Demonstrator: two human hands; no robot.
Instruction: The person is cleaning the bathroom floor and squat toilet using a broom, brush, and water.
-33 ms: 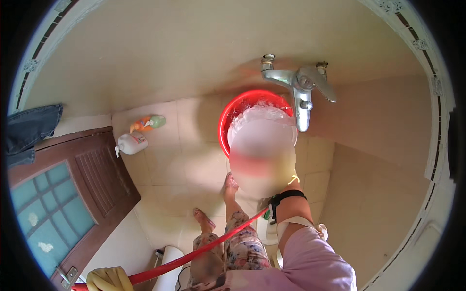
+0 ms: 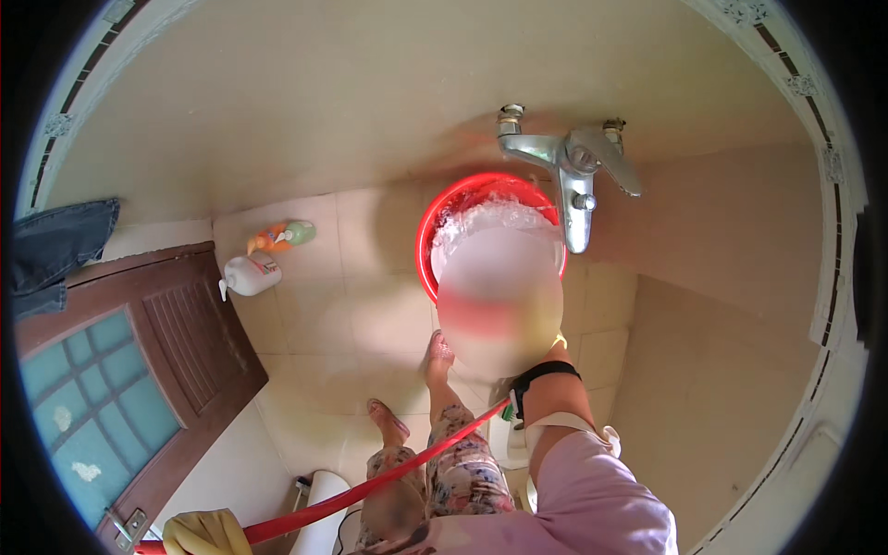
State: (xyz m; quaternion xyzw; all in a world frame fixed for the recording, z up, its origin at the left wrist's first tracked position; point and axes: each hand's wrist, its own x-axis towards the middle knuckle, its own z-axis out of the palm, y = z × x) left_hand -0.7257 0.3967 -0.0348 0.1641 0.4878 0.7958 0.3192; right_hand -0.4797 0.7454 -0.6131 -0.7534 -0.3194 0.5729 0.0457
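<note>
Below the metal tap (image 2: 577, 199) stands a red basin (image 2: 427, 242) with splashing, frothy water (image 2: 499, 215) in it. Inside its rim shows a pale round shape, largely smeared by blur. My right forearm (image 2: 557, 400), with a black strap around it, reaches toward the basin; a yellow edge shows at the wrist, but the hand is lost in the blur. At the lower left, my left hand (image 2: 205, 535), in a yellow glove, is closed around a red pole (image 2: 370, 486). The pole slants up to the strap area, near a small green part, where its end is hidden.
Several bottles stand by the wall at left, including a white pump bottle (image 2: 252, 275) and an orange one (image 2: 268, 239). A brown door (image 2: 199, 338) with blue panes is beyond them. Dark cloth (image 2: 65, 250) hangs above it. My feet (image 2: 388, 423) stand on tiles.
My right forearm has shifted very slightly left. The froth in the basin has changed shape, while the pole and my left hand have barely moved.
</note>
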